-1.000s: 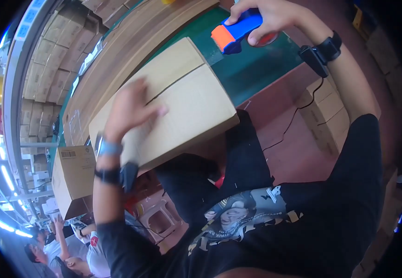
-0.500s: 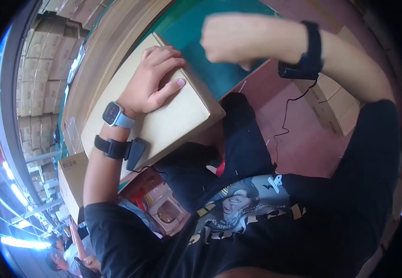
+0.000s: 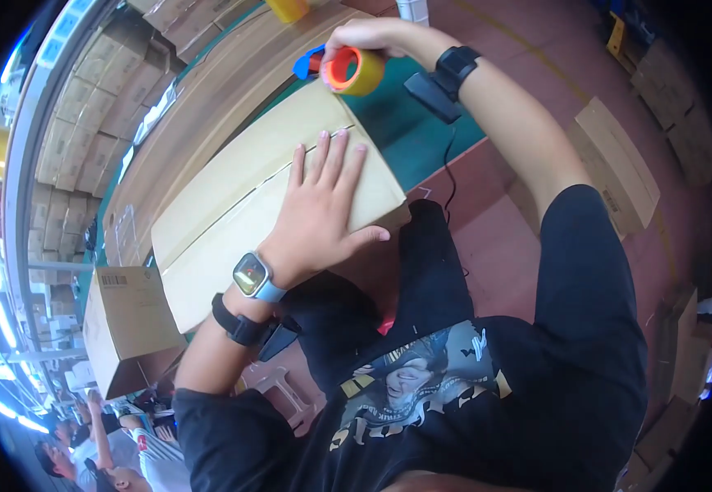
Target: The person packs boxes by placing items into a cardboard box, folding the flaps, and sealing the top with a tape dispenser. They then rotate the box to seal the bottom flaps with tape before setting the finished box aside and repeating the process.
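Observation:
A closed brown cardboard box (image 3: 233, 205) lies across the green table in front of me, its top flaps meeting in a seam. My left hand (image 3: 319, 209) presses flat on the flaps near the box's right end, fingers spread. My right hand (image 3: 368, 37) grips a tape dispenser (image 3: 348, 70) with a blue handle and an orange roll core, held at the far right corner of the box, at the end of the seam. Both wrists wear dark bands, and the left one also has a watch.
A second, smaller cardboard box (image 3: 130, 328) stands at lower left. Stacks of flat cardboard (image 3: 85, 123) line the left side. Flat cardboard sheets (image 3: 618, 168) lie on the red floor at right. Other people (image 3: 102, 455) are at lower left. A yellow container (image 3: 290, 8) stands at the top.
My right hand has brought the tape dispenser down from above the table to the box's far corner. My left hand has shifted along the flaps toward the right end.

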{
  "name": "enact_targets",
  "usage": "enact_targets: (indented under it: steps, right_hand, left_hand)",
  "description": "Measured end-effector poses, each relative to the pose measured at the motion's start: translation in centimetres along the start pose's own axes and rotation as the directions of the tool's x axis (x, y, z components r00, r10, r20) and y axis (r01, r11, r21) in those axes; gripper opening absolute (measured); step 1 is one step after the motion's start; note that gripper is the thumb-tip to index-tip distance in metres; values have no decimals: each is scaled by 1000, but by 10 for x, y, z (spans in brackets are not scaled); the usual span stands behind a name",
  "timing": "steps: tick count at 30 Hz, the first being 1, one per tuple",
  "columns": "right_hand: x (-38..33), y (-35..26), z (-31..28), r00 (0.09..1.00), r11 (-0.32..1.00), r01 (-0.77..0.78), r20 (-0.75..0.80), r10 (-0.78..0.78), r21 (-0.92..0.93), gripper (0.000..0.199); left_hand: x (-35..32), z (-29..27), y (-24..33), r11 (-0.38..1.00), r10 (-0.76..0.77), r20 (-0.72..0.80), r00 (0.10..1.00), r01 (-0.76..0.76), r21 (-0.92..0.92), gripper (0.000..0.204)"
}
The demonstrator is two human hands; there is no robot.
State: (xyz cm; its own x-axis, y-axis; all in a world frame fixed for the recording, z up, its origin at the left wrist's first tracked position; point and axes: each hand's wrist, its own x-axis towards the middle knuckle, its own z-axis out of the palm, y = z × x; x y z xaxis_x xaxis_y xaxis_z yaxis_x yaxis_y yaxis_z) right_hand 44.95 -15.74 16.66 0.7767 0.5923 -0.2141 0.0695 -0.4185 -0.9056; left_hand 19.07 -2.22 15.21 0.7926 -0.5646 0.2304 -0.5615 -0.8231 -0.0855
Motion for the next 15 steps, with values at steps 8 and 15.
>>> enact_targets:
  steps: [8, 15]
  right_hand:
    - [-30, -50, 3, 995, 952, -99, -55, 87, -290, 28]
    - [-208, 24, 23, 910, 869, 270, -184, -370, -414, 38]
  left_hand:
    - [-11, 4, -7, 979, -77, -84, 993, 60, -193, 95]
    - [-15, 5, -3, 861, -238, -190, 953, 116, -496, 75]
